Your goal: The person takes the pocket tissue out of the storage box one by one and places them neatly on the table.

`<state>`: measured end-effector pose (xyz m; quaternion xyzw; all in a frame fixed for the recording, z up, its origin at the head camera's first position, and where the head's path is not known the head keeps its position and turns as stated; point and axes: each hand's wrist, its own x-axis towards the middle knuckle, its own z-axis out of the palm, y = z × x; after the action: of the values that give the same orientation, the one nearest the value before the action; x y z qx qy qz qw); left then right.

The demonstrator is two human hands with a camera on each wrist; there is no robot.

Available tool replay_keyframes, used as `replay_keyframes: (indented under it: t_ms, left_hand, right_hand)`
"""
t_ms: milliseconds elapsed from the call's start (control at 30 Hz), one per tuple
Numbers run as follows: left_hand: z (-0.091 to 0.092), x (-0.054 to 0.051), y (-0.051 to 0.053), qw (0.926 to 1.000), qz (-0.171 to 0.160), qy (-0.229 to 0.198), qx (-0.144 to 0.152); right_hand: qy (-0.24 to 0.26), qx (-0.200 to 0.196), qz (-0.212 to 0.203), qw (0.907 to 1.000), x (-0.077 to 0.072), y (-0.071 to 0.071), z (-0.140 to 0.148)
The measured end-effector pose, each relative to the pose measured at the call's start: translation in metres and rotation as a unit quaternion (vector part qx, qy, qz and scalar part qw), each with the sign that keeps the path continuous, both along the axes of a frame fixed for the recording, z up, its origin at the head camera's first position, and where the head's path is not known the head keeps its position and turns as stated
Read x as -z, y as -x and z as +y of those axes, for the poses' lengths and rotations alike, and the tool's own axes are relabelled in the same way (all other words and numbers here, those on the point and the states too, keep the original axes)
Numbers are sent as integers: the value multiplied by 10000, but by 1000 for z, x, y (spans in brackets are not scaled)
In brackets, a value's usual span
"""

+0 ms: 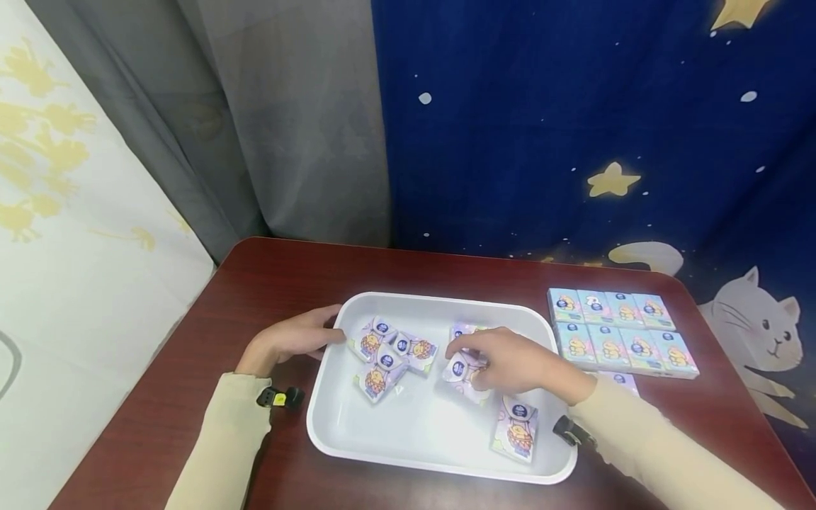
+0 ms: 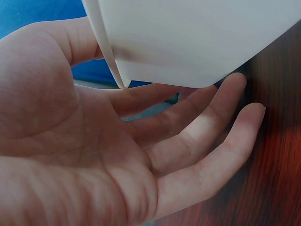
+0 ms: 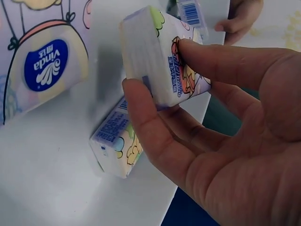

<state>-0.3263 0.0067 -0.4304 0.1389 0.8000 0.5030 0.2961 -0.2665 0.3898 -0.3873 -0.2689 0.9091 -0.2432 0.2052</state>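
A white tray (image 1: 408, 457) lies on the table, and my left hand (image 1: 296, 336) grips its left rim. In the left wrist view the thumb of that hand (image 2: 108, 136) goes over the rim, with the fingers bent along the outer wall. My right hand (image 1: 510, 361) pinches a small purple tissue pack (image 3: 146, 61) between thumb and fingers, over the tray's right half. Just behind it is another tissue pack (image 1: 468, 329), partly hidden by the hand. One more pack (image 1: 518, 433) lies at the tray's lower right. Three overlapping packs (image 1: 379, 379) lie in the left half.
Several bluish tissue packs (image 1: 612, 343) stand in two rows on the table to the right of the tray. A purple pack (image 1: 623, 381) shows at their near side. Behind the dark red table (image 1: 306, 273) hang grey and blue curtains (image 1: 497, 142).
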Motion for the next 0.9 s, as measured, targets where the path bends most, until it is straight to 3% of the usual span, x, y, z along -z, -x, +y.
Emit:
replay_keyframes:
  t_ms: [367,467,700,900]
  left_hand:
    - [-2,1,-2,10000,-54,-35,-17]
    - [-1,1,-1,10000,-58,-31,-24]
    - [0,1,-1,10000,-20,-6,-17]
    - [1,2,1,10000,-42,-66,-29]
  right_hand:
    - [730,78,265,9969,-2,-3,23]
    - [964,250,103,9950,-4,-4,30]
    - [1491,832,-694,9829,-5,-6,46]
    - [1627,1309,-989,9729,-5,-11,61]
